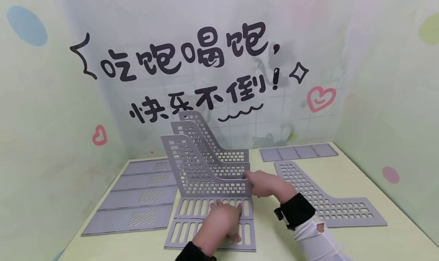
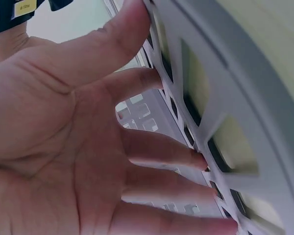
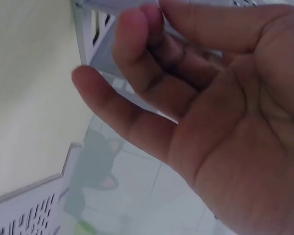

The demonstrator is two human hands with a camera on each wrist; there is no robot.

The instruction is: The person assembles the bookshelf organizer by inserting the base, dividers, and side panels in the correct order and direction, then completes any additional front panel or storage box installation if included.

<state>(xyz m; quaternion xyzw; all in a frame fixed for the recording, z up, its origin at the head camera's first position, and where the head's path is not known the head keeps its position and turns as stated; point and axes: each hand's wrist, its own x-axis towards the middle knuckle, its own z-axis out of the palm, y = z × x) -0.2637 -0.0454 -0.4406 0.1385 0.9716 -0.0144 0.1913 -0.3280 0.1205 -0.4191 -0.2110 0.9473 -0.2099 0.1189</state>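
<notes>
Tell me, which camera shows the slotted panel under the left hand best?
The head view: the slotted panel shows almost whole, partly under the left hand. Left wrist shows a cropped close-up; right wrist may show a corner, but that's unclear.

3 upr. panels [image 1: 199,171], 1 flat L-panel [image 1: 324,200], 2 hands [image 1: 222,218], 2 hearts [image 1: 320,100].

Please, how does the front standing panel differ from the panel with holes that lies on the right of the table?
The standing panel is upright, while the lying panel rests flat on the table. The standing panel has two similar panels close behind it; the lying panel is apart from them. Both are greyish, have many small holes and slope from a tall end to a low one.
</notes>
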